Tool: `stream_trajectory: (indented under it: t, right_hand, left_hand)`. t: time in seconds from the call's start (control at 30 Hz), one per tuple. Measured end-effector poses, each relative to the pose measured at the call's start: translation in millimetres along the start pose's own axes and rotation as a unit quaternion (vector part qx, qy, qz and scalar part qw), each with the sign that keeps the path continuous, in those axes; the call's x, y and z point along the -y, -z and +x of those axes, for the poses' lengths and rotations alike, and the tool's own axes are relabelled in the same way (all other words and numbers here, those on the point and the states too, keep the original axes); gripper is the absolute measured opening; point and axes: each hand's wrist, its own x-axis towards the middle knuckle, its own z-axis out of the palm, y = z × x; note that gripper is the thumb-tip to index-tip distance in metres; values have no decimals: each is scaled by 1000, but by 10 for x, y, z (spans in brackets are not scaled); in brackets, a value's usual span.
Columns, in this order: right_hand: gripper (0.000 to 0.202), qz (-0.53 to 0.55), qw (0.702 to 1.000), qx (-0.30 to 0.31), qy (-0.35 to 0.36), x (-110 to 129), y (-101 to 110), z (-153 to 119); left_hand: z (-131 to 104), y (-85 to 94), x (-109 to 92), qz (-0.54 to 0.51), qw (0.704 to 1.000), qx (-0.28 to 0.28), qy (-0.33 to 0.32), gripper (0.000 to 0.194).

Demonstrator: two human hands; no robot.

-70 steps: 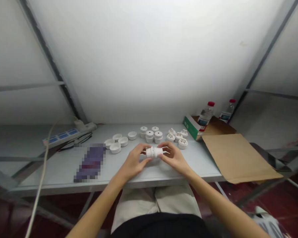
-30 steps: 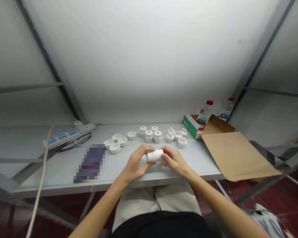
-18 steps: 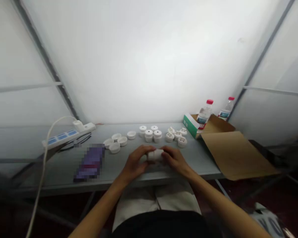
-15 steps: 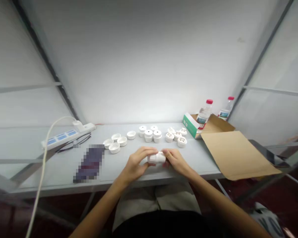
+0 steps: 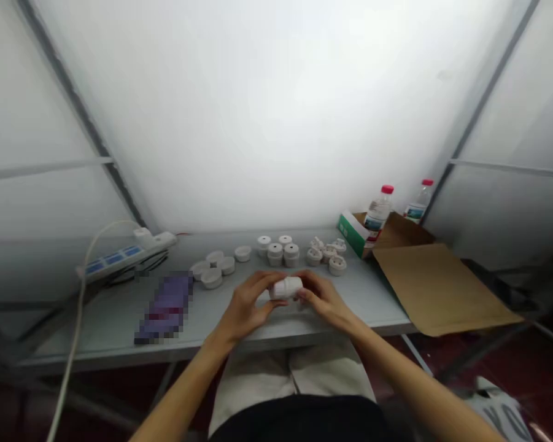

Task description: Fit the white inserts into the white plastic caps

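A white cylindrical plastic housing (image 5: pixel 287 287) with a ridge around its middle is held sideways above the table's front part. My left hand (image 5: pixel 246 305) grips its left end between fingers and thumb. At the other end, my right hand (image 5: pixel 326 299) has its fingers closed on it. Beyond my hands stand several white housings (image 5: pixel 275 253) with a small dark hole on top. To their left are several hollow white round cups (image 5: pixel 212 279). White round pieces with raised inner parts (image 5: pixel 337 265) sit on the right.
A power strip (image 5: pixel 119 258) with a white cable (image 5: pixel 80 319) lies at the left, near a blurred purple item (image 5: pixel 168 304). On the right, an open cardboard box (image 5: pixel 442 288) has a bottle (image 5: pixel 378 212) in it; another bottle (image 5: pixel 418 202) stands behind. A white wall closes the back.
The housing has tilted and moved slightly left and up in my hands. My right fingers have shifted around its end. The pieces on the table stay in place.
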Motion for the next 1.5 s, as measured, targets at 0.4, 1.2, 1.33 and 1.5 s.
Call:
stream_trajectory:
  t: [0.4,1.2,1.33,1.5]
  right_hand:
    - [33,-526,836,-155,14,43,378,272]
    - [57,-569,816,-79,-64,-112,129,282]
    - [50,-430,898,-91,12,-87,136,231]
    - [44,-165,978,-130,11,22,83,153]
  left_hand:
    - [581,355,766,222,960,-3,170,20]
    - [904,590,1274,365,883,149,253,42]
    - [820,626,1056,357,898,119,229,42]
    - [482,496,473,184,976,26,112,53]
